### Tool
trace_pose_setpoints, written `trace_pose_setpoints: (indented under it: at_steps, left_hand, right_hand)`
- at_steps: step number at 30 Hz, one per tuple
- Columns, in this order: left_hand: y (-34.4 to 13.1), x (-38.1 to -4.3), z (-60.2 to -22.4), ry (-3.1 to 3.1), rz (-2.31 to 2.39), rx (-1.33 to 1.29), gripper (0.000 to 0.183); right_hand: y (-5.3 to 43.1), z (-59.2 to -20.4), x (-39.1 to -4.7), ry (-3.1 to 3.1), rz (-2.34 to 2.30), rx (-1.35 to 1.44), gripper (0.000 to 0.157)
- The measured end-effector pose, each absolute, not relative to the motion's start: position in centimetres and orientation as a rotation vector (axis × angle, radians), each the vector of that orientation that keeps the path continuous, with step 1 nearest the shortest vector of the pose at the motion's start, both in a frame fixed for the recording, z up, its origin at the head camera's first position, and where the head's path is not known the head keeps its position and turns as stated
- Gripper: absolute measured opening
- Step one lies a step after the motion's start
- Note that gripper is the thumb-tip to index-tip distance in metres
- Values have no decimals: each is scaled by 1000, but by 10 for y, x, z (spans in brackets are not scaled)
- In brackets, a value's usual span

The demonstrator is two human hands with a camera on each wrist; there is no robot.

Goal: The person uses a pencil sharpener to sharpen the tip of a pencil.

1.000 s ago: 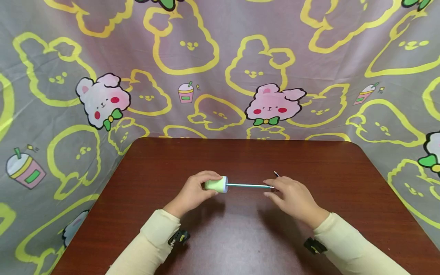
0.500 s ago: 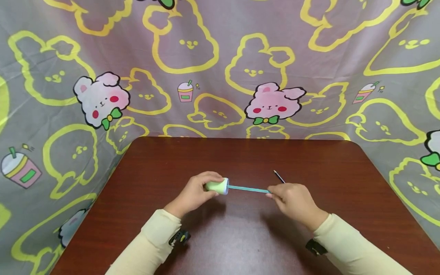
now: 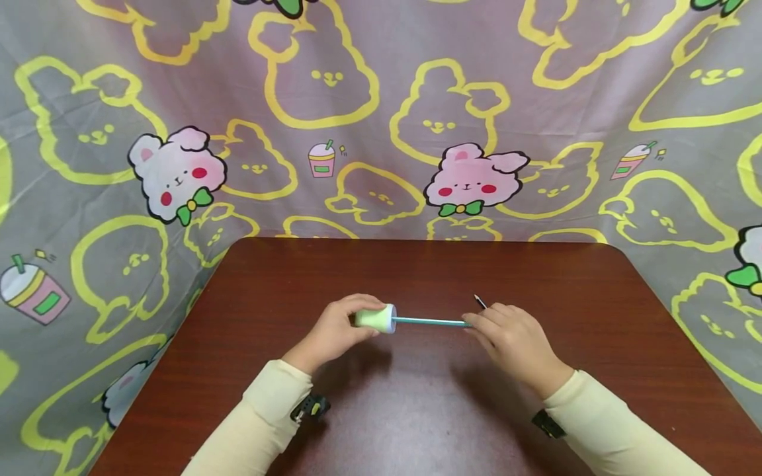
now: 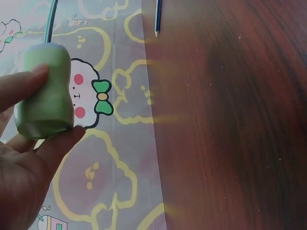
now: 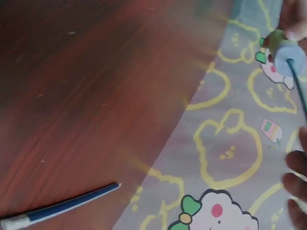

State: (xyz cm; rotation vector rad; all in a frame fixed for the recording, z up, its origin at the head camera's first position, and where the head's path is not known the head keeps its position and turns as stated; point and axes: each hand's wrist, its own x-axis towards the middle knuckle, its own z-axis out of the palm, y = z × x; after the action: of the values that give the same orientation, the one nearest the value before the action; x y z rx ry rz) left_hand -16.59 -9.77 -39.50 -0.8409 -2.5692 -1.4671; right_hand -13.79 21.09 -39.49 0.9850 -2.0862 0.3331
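My left hand (image 3: 329, 335) grips a light green, waisted pencil sharpener (image 3: 372, 320) on its side, its pale end facing right. In the left wrist view, fingers wrap the sharpener (image 4: 45, 91) from both sides. A teal pencil (image 3: 428, 321) runs from the hole in that pale end across to my right hand (image 3: 516, 344), whose fingertips pinch its far end. In the right wrist view the pencil (image 5: 298, 88) enters the middle of the sharpener's round face (image 5: 286, 53); its tip is hidden inside. Only part of the right hand's fingers shows there.
A dark blue pencil (image 5: 72, 205) with a white end lies on the brown table (image 3: 428, 271), just beyond my right hand. A patterned curtain (image 3: 381, 119) hangs along the table's back and sides.
The right hand's fingers loosen, turn over and pinch the teal pencil's end again, the hand dipping and rising slightly. My left hand keeps the sharpener almost still.
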Motion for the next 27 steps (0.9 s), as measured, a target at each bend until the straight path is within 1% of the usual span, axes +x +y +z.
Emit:
trace_pose_setpoints:
  at_steps: [2, 4, 7, 8, 10, 12, 14, 16, 18, 20, 22, 25, 27]
  left_hand:
    - [-98, -166, -394, -2587, -1495, -831, 38]
    - [-99, -165, -394, -2591, -1508, -837, 38]
    - [-98, -163, -393, -2567, -1488, -874, 39]
    - [-97, -163, -393, -2557, -1462, -890, 39]
    - [-96, -163, -392, -2542, -1415, -916, 39]
    - [-94, -163, -392, -2538, -1366, -947, 38]
    - [-92, -163, -392, -2536, -1333, -968, 38]
    - [-91, -164, -392, -2537, -1330, -974, 38]
    - [-91, -165, -394, -2538, -1335, -967, 39]
    - [-91, -166, -395, -2534, -1355, -947, 40]
    - [-91, -167, -395, -2530, -1389, -923, 40]
    - [-92, -167, -394, -2525, -1430, -894, 40]
    - [-92, -167, -394, -2527, -1453, -892, 39]
  right_hand:
    - [210, -396, -140, -1934, 270, 1027, 29]
    - [208, -398, -141, -1868, 249, 1041, 27]
    - [208, -398, -138, -1981, 284, 1020, 35]
    - [209, -397, -136, -2069, 328, 1006, 33]
    - [211, -395, -133, -2353, 546, 1001, 30]
    - [214, -391, -131, -2658, 921, 952, 24]
    - [215, -387, -131, -2864, 1275, 809, 16]
    - [216, -384, -132, -2972, 1429, 677, 17]
    - [216, -382, -132, -2958, 1335, 659, 14]
    - [215, -384, -132, -2858, 1107, 694, 13]
    - [215, -388, -132, -2659, 844, 796, 17]
    - [214, -394, -136, -2249, 486, 940, 18]
    - [213, -397, -138, -2029, 346, 997, 23]
